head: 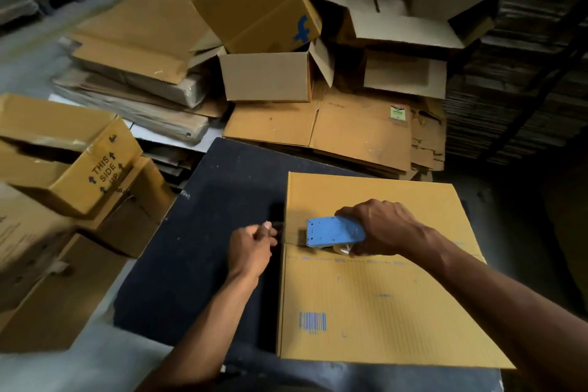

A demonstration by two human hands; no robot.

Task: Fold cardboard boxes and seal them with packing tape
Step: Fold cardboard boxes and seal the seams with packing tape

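A closed yellow-brown cardboard box (378,305) sits on a dark blue table (197,251), its two top flaps meeting in a seam across the middle. My right hand (385,226) grips a blue tape dispenser (334,231) held on that seam near the box's left edge. My left hand (251,248) is at the box's left side, fingers curled, thumb and finger pinched at the seam's end; whether it holds tape I cannot tell.
Assembled and flattened cardboard boxes (267,73) are piled beyond the table. More boxes, one printed "THIS SIDE UP" (79,162), stand at the left. Stacks of flat cardboard (521,89) rise at the right.
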